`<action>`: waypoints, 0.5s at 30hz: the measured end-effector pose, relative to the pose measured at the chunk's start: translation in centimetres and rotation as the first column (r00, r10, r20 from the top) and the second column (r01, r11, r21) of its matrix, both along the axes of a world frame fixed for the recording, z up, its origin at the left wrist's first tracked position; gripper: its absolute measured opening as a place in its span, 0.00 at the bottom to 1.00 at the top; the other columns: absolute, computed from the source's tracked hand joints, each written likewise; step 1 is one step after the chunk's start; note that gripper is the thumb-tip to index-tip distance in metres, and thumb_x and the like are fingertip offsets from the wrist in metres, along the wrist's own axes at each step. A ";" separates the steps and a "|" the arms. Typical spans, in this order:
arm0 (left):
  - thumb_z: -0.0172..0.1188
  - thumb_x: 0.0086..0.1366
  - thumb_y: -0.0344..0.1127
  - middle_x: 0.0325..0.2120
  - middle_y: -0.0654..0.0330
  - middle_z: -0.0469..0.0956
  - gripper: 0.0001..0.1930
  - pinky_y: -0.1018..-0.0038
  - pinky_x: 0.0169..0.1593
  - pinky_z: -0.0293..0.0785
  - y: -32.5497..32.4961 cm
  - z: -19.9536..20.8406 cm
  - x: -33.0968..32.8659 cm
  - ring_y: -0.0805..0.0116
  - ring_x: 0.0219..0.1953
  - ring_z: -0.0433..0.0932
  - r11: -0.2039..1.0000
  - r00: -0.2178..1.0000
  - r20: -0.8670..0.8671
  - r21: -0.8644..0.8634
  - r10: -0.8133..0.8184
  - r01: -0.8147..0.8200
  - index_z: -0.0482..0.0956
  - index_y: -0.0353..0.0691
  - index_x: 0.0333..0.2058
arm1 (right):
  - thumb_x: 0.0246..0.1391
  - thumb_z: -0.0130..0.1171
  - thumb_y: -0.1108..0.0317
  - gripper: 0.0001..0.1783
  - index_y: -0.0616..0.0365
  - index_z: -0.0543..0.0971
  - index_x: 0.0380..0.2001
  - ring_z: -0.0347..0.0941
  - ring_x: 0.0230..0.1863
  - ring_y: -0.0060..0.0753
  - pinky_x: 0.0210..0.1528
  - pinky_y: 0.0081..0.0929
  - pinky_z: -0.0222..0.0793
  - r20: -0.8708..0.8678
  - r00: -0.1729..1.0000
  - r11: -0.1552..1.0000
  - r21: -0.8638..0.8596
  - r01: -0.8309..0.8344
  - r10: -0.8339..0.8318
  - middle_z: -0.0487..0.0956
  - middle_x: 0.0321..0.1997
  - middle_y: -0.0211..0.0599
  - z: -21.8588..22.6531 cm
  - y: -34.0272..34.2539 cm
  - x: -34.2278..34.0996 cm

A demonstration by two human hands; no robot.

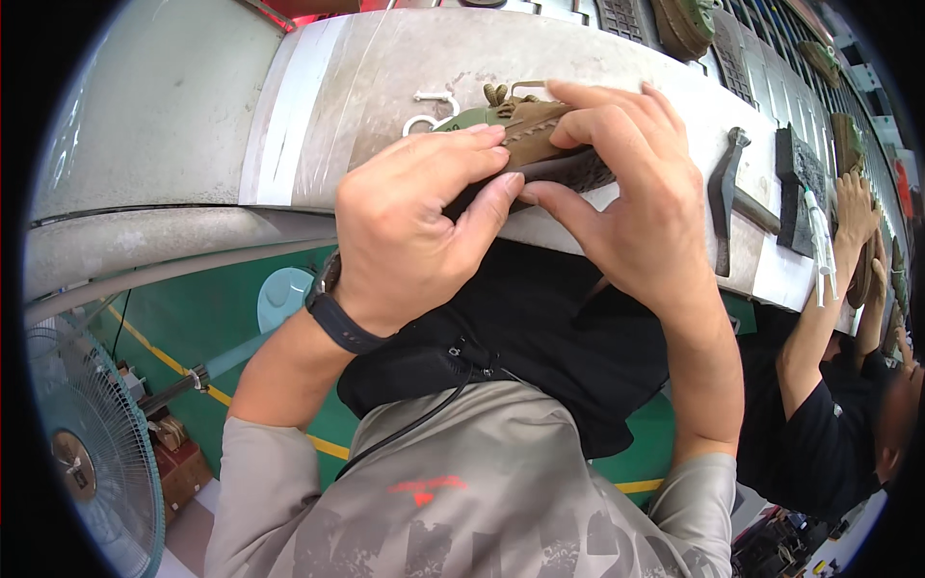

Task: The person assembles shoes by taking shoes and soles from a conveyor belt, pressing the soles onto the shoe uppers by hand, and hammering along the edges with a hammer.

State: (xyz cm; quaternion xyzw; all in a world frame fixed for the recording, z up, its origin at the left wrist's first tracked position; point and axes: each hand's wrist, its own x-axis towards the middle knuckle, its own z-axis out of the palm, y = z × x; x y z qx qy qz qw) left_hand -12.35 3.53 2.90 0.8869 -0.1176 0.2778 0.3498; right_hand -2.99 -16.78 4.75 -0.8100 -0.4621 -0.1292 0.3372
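Smudged pale worktop, curved fingers around rough-soled brown shoe

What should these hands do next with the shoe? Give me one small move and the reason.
Probably press both thumbs gently along the near edge of the dark sole: the left hand and right hand both hold the shoe, fingers over its brown upper, with the thumb tips close together at that edge.
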 end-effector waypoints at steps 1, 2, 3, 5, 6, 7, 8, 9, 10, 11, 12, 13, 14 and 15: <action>0.77 0.57 0.25 0.45 0.47 0.88 0.13 0.67 0.50 0.84 0.0 0.4 0.1 0.55 0.46 0.89 0.997 0.997 -0.080 -0.072 -0.003 -0.002 0.87 0.31 0.40 | 0.41 0.80 0.73 0.23 0.55 0.79 0.41 0.81 0.59 0.46 0.75 0.59 0.60 0.025 0.999 1.000 0.023 0.019 -0.020 0.87 0.57 0.37 -0.2 -0.5 0.4; 0.77 0.57 0.25 0.45 0.47 0.88 0.13 0.67 0.50 0.84 0.2 1.0 0.5 0.55 0.46 0.89 0.997 0.997 -0.076 -0.075 -0.010 0.004 0.87 0.31 0.40 | 0.41 0.80 0.73 0.23 0.55 0.79 0.40 0.81 0.60 0.46 0.75 0.60 0.59 0.050 0.998 0.998 0.043 0.039 -0.041 0.87 0.58 0.38 -0.4 -1.0 0.6; 0.78 0.57 0.27 0.45 0.47 0.88 0.13 0.68 0.50 0.82 0.9 1.8 1.1 0.57 0.45 0.88 0.998 0.984 -0.169 -0.040 -0.051 0.045 0.85 0.32 0.38 | 0.41 0.80 0.73 0.23 0.55 0.79 0.40 0.81 0.60 0.46 0.75 0.60 0.59 0.054 0.998 0.998 0.041 0.037 -0.040 0.87 0.58 0.38 -0.4 -1.3 0.7; 0.78 0.57 0.34 0.50 0.47 0.86 0.16 0.69 0.53 0.77 1.9 2.9 2.3 0.59 0.47 0.84 0.992 0.924 -0.360 -0.045 -0.128 0.120 0.79 0.35 0.33 | 0.43 0.80 0.73 0.22 0.55 0.79 0.40 0.81 0.62 0.48 0.76 0.63 0.57 0.015 1.000 0.999 0.034 0.003 -0.004 0.86 0.58 0.39 -0.6 -1.8 0.8; 0.78 0.57 0.34 0.50 0.47 0.86 0.16 0.69 0.53 0.77 2.3 2.4 3.2 0.59 0.47 0.84 0.991 0.924 -0.358 -0.046 -0.133 0.125 0.79 0.35 0.33 | 0.43 0.80 0.73 0.22 0.55 0.79 0.40 0.81 0.62 0.48 0.76 0.63 0.57 0.017 1.000 0.999 0.034 0.008 -0.008 0.86 0.58 0.39 -0.7 -1.8 0.8; 0.78 0.57 0.35 0.53 0.46 0.84 0.16 0.69 0.55 0.76 2.7 1.7 4.3 0.60 0.49 0.83 0.970 0.927 -0.286 -0.078 -0.244 0.231 0.77 0.36 0.33 | 0.44 0.79 0.71 0.20 0.53 0.79 0.39 0.79 0.62 0.46 0.75 0.66 0.57 0.021 1.000 0.999 0.039 0.004 -0.004 0.86 0.57 0.35 -0.8 -1.7 0.8; 0.78 0.58 0.35 0.57 0.45 0.82 0.17 0.69 0.56 0.75 2.8 1.3 4.9 0.60 0.50 0.82 0.935 0.911 -0.211 -0.102 -0.353 0.339 0.75 0.38 0.32 | 0.46 0.79 0.69 0.19 0.51 0.79 0.39 0.78 0.62 0.44 0.74 0.70 0.57 0.023 1.000 0.999 0.045 0.002 -0.003 0.86 0.56 0.31 -1.1 -1.6 0.8; 0.76 0.61 0.36 0.61 0.41 0.79 0.18 0.67 0.58 0.74 2.9 1.4 4.9 0.61 0.54 0.80 0.906 0.839 -0.354 -0.250 -0.413 0.341 0.71 0.40 0.31 | 0.47 0.78 0.69 0.18 0.50 0.79 0.39 0.79 0.61 0.42 0.73 0.70 0.58 0.025 1.000 0.999 0.052 0.008 -0.009 0.86 0.55 0.30 -1.2 -1.6 0.7; 0.76 0.61 0.36 0.61 0.41 0.79 0.18 0.67 0.58 0.74 3.0 1.3 5.1 0.61 0.54 0.80 0.904 0.836 -0.355 -0.250 -0.418 0.346 0.71 0.40 0.31 | 0.47 0.78 0.69 0.18 0.50 0.79 0.39 0.79 0.61 0.42 0.73 0.70 0.58 0.024 1.000 0.999 0.052 0.013 -0.015 0.86 0.55 0.30 -1.3 -1.5 0.8; 0.75 0.62 0.36 0.62 0.40 0.79 0.17 0.67 0.58 0.74 3.1 1.3 5.1 0.62 0.55 0.80 0.896 0.811 -0.386 -0.247 -0.439 0.368 0.71 0.40 0.31 | 0.47 0.78 0.70 0.18 0.50 0.79 0.39 0.79 0.60 0.43 0.72 0.69 0.59 0.026 1.000 0.998 0.059 0.006 -0.007 0.86 0.53 0.30 -1.3 -1.5 0.8; 0.74 0.64 0.36 0.63 0.39 0.78 0.16 0.67 0.58 0.74 3.2 1.2 5.3 0.62 0.56 0.79 0.888 0.784 -0.418 -0.245 -0.459 0.389 0.71 0.40 0.31 | 0.46 0.78 0.71 0.18 0.51 0.79 0.39 0.79 0.59 0.43 0.71 0.69 0.60 0.028 1.000 0.998 0.065 -0.003 0.001 0.86 0.52 0.31 -1.2 -1.5 0.9; 0.74 0.64 0.36 0.63 0.39 0.78 0.16 0.67 0.58 0.74 3.0 1.2 5.3 0.62 0.56 0.79 0.887 0.783 -0.419 -0.246 -0.461 0.390 0.71 0.40 0.31 | 0.46 0.78 0.71 0.18 0.51 0.79 0.39 0.79 0.59 0.43 0.71 0.69 0.60 0.027 1.000 0.998 0.065 0.000 -0.002 0.86 0.52 0.31 -0.8 -1.5 0.8; 0.73 0.65 0.35 0.63 0.38 0.78 0.16 0.66 0.59 0.74 2.9 1.1 5.3 0.62 0.57 0.79 0.875 0.778 -0.404 -0.275 -0.482 0.399 0.71 0.40 0.31 | 0.44 0.79 0.73 0.19 0.54 0.79 0.38 0.80 0.59 0.46 0.71 0.63 0.62 -0.039 0.999 0.999 0.018 0.026 -0.026 0.87 0.53 0.36 0.1 -1.5 0.5; 0.72 0.66 0.35 0.62 0.37 0.78 0.15 0.66 0.60 0.73 2.7 1.0 5.2 0.61 0.58 0.79 0.861 0.773 -0.388 -0.304 -0.502 0.407 0.71 0.39 0.31 | 0.42 0.79 0.74 0.20 0.57 0.79 0.38 0.81 0.58 0.48 0.72 0.57 0.64 -0.102 0.993 0.998 -0.030 0.049 -0.052 0.87 0.54 0.41 0.5 -1.4 0.4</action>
